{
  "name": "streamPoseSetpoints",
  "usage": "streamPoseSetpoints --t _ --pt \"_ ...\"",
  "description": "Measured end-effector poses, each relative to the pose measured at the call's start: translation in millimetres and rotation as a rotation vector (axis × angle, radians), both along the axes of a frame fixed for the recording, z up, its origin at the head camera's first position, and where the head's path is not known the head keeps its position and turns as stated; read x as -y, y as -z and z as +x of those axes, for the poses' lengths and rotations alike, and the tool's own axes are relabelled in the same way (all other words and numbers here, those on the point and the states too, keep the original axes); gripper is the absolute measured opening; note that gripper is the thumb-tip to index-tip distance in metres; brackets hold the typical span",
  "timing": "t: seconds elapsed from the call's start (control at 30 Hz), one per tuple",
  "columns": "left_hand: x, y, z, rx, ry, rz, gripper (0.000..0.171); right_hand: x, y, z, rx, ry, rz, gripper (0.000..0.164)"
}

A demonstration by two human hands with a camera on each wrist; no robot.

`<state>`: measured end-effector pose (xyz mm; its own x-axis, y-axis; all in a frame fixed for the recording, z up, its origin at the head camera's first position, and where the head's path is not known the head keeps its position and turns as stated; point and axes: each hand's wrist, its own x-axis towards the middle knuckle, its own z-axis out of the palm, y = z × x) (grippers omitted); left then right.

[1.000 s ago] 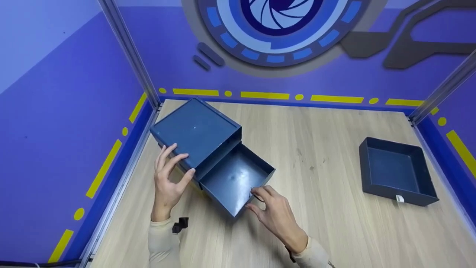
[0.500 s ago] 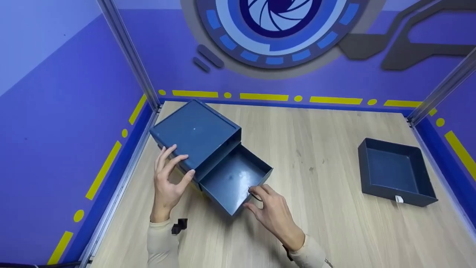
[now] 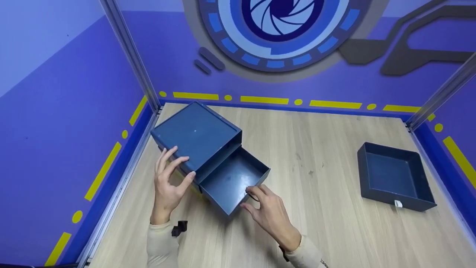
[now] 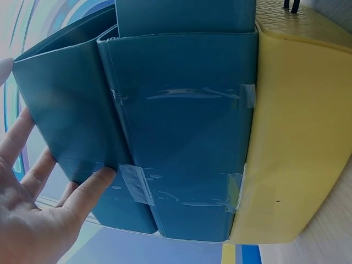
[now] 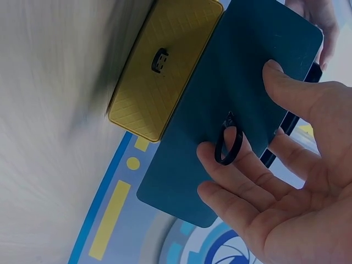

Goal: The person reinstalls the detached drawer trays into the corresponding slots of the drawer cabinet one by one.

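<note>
A stacked drawer cabinet (image 3: 195,136) stands at an angle on the table; its dark blue top tier is an open-fronted slot. From the tier below, a dark blue drawer (image 3: 232,178) juts out partway, with nothing inside. A yellow bottom tier (image 4: 300,132) shows in both wrist views. My left hand (image 3: 167,182) rests on the cabinet's upper left edge, fingers spread, thumb (image 4: 93,190) against the side. With my right hand (image 3: 273,212) I grip the drawer's front wall, thumb (image 5: 283,82) on its face and a finger at the black loop pull (image 5: 228,146).
A separate dark blue drawer (image 3: 394,171) with a white tab (image 3: 398,203) lies open side up on the right of the wooden table (image 3: 327,230). Purple panels (image 3: 297,82) with yellow markings wall in the back and both sides.
The held drawer has slid slightly back into the cabinet, my right hand moving left with it. My left hand has kept its place on the cabinet. The head view has tilted up a little.
</note>
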<state>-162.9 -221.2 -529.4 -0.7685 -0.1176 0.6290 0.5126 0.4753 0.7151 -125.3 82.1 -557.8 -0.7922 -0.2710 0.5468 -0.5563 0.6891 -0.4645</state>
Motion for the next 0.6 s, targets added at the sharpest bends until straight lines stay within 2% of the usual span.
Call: streamPoseSetpoints --t 0.33,0.6 --pt "-0.4 -1.6 -2.7 0.012 -0.008 -0.01 0.04 3.2 -1.8 -3.9 0.025 0.013 -0.002 0.045" --pt "-1.1 -0.3 0.3 -0.001 -0.001 -0.004 0.041 6.9 -2.5 -5.1 0.041 0.0 -0.003 0.043"
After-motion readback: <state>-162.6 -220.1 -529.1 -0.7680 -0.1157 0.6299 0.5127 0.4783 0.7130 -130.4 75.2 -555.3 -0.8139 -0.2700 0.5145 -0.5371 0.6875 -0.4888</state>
